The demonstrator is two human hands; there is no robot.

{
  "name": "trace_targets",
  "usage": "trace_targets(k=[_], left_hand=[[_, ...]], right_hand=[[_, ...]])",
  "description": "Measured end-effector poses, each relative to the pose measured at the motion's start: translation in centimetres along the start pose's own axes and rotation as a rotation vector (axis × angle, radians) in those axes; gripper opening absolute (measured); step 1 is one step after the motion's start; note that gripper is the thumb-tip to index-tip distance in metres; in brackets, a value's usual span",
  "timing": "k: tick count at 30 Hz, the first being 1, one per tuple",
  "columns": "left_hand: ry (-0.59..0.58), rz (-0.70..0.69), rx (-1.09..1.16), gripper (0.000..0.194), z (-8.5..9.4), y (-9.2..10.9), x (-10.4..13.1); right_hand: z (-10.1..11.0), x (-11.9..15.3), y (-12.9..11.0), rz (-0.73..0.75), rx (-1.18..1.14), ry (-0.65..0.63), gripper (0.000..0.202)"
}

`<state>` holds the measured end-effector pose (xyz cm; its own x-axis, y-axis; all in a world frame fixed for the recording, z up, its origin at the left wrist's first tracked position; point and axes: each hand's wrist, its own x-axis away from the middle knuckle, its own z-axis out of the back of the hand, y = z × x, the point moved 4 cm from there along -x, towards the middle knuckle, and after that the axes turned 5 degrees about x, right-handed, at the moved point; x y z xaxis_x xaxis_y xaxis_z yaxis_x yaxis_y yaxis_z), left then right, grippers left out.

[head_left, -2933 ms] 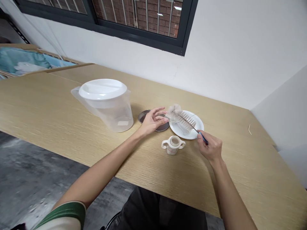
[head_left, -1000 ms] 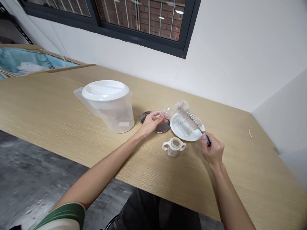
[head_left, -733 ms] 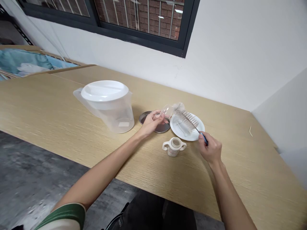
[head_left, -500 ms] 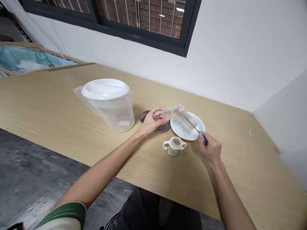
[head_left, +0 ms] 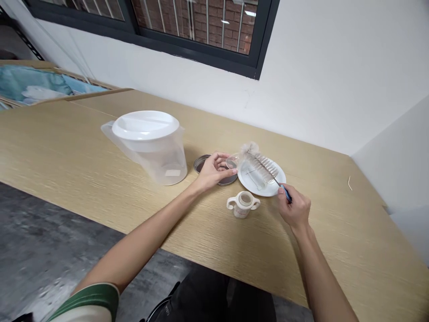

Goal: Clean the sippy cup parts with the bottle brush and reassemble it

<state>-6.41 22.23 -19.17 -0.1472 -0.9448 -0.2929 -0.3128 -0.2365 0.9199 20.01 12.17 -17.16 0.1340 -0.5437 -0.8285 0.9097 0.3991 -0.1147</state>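
My right hand point(head_left: 295, 205) is closed round the blue handle of a bottle brush point(head_left: 263, 166). The brush points up and left, its fluffy tip and pale bristles over a white plate point(head_left: 279, 188). A small clear cap point(head_left: 232, 161) is pinched in the fingers of my left hand point(head_left: 214, 170), its rim tilted towards the brush tip. Beneath that hand lies a round, dark metal dish point(head_left: 229, 180). Between my hands a small two-handled baby bottle point(head_left: 241, 208) stands upright without a lid. Something thin and clear rests on the plate, partly hidden by the bristles.
A translucent pitcher point(head_left: 161, 156) with a white lid stands on the wooden table point(head_left: 100, 179) to the left. A thin pale strip point(head_left: 349, 183) lies at the far right. Behind are a white wall and a dark window frame point(head_left: 201, 56).
The brush tip has come away from the clear cap, leaving a small gap between them. The cap has tipped slightly in my left hand. The view has shifted a little.
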Motion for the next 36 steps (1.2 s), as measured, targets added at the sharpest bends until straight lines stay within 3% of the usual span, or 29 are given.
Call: trace_targets(k=[20, 24, 32, 36], left_hand=[[-0.032, 0.019, -0.050, 0.063, -0.2, 0.2, 0.2], [0.012, 0.033, -0.010, 0.065, -0.2, 0.4, 0.2], [0.211, -0.027, 0.059, 0.060, 1.0, 0.8, -0.2], [0.160, 0.020, 0.052, 0.066, 1.0, 0.3, -0.2]], right_hand=[[-0.4, 0.1, 0.2, -0.011, -0.026, -0.054, 0.025], [-0.4, 0.1, 0.1, -0.016, -0.018, -0.054, 0.026], [-0.3, 0.1, 0.3, -0.020, 0.023, -0.037, 0.027], [-0.1, 0.2, 0.4, -0.032, -0.002, -0.007, 0.026]])
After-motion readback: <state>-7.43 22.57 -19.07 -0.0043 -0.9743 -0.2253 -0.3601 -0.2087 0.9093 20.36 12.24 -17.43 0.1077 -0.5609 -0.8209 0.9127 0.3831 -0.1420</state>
